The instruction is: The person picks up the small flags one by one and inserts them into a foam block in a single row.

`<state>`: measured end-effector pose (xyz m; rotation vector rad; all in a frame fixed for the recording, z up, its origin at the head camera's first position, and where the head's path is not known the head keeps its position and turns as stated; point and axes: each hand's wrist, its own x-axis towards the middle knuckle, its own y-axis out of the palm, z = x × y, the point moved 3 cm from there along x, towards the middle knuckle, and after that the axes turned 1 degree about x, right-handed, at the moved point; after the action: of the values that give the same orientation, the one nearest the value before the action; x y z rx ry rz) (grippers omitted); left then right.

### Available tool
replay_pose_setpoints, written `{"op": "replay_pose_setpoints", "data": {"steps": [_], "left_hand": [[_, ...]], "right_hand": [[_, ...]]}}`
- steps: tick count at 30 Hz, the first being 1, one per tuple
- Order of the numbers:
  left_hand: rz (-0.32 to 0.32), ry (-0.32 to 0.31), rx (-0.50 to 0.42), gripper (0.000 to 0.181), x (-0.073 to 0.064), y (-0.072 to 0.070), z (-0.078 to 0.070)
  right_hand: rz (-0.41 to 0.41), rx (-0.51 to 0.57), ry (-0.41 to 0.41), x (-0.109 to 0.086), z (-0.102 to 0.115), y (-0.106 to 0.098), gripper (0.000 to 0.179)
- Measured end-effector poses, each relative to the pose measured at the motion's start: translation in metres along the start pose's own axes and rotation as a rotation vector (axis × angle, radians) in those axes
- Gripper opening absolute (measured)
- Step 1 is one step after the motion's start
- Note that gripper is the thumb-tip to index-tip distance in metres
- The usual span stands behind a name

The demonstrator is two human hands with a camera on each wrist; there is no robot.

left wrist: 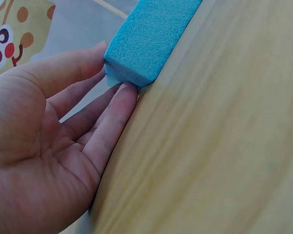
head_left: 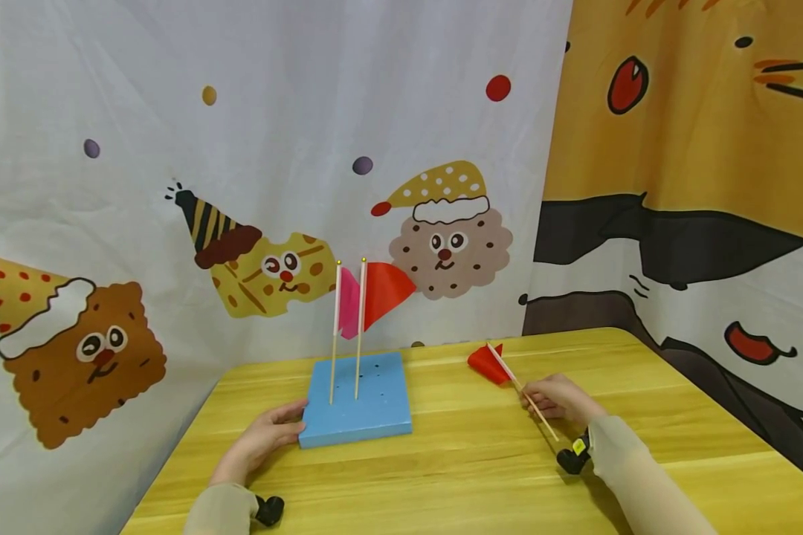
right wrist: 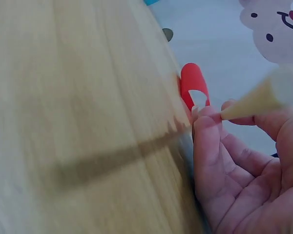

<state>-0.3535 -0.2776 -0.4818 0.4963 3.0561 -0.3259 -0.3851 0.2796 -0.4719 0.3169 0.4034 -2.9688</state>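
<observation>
My left hand (head_left: 268, 435) rests its fingertips against the left side of a blue foam block (head_left: 355, 429). In the left wrist view, the thumb and extended fingers (left wrist: 118, 105) meet the block near one corner. Two paper flags on thin wooden sticks stand upright in the block, a pink flag (head_left: 349, 303) and a red flag (head_left: 383, 291) to its right. On the right, my right hand (head_left: 558, 397) pinches the wooden stick of another red flag (head_left: 487, 364) between thumb and fingers. That stick slants over the table, flag end away from me; its near end looms blurred in the right wrist view.
The wooden table (head_left: 442, 475) carries the block on its left half. Small holes dot the block's top. Behind the table's far edge hangs a white cloth (head_left: 274, 111) with cartoon figures, and an orange patterned cloth (head_left: 689, 141) hangs at the right.
</observation>
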Motion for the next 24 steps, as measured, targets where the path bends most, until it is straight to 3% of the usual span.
{"op": "replay_pose_setpoints", "data": {"steps": [7, 11, 16, 24], "left_hand": [[-0.005, 0.001, 0.007, 0.066, -0.001, 0.001, -0.001], [-0.002, -0.004, 0.003, 0.067, -0.001, 0.001, -0.001], [0.011, -0.009, -0.009, 0.067, -0.001, 0.000, 0.001], [0.014, -0.006, -0.002, 0.067, 0.001, -0.001, 0.002]], "right_hand": [[0.078, 0.089, -0.035, -0.001, 0.006, 0.002, 0.030], [0.121, 0.205, -0.068, -0.001, 0.016, 0.002, 0.030], [0.112, 0.300, -0.092, -0.001, 0.031, 0.004, 0.025], [0.111, 0.361, -0.155, -0.007, 0.058, 0.013, 0.021]]}}
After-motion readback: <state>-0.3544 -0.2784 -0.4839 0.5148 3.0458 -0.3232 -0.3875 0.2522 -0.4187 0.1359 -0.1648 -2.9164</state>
